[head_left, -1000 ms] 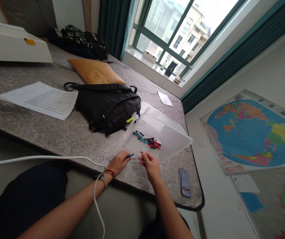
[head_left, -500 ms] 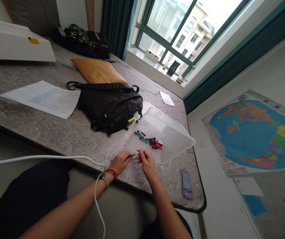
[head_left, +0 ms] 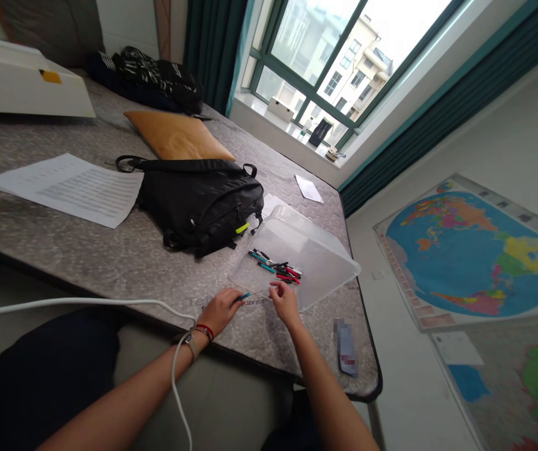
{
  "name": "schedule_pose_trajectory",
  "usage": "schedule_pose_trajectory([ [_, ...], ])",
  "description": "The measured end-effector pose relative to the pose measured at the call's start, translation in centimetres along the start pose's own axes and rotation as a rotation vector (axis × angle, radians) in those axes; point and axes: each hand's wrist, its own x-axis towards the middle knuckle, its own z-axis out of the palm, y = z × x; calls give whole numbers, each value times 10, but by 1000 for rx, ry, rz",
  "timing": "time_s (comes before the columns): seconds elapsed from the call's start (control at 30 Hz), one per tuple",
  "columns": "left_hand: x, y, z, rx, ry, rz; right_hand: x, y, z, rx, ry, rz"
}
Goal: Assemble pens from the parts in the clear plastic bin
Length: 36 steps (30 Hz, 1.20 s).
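Note:
My left hand [head_left: 220, 308] is closed around a teal pen [head_left: 245, 295] just above the near edge of the mattress. A thin, pale refill-like rod [head_left: 257, 292] sticks out of the pen's right end. To the right of that rod is my right hand [head_left: 284, 302], its fingers loosely curled and a little apart, not touching the pen. Nothing shows between those fingers. Just beyond both hands, a clear plastic bin [head_left: 327, 254] lies tipped on its side with its opening towards me. Several black, red and teal pens [head_left: 278, 268] are piled inside it.
A black backpack [head_left: 200, 203] lies left of the bin, with a printed sheet [head_left: 74, 188] and a padded brown envelope [head_left: 179, 136] near it. A blurred bluish object [head_left: 346, 347] lies on the right of the mattress [head_left: 165, 269]. A white cable [head_left: 109, 301] crosses my left wrist.
My right hand has moved off the rod and slightly right, leaving a gap to the pen. My left hand keeps its hold on the pen. The whole view has shifted slightly.

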Motion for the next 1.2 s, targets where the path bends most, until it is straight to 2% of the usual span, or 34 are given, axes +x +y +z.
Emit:
schedule_pose_trajectory([
  [0.1,0,0,0,6,-6,-3,28,4,-8,-220,18,22],
  [0.23,0,-1,1,22,-13,-4,58,-3,-6,-448,-10,71],
  [0.47,-1,-5,4,19,8,11,78,-8,7,-653,-76,145],
  [0.87,0,-3,2,24,-5,9,67,1,12,-529,-117,71],
  [1.07,0,-4,3,31,-9,0,64,4,4,-531,-43,-23],
  [1.2,0,-4,3,31,-17,-7,59,15,-4,-347,10,-16],
])
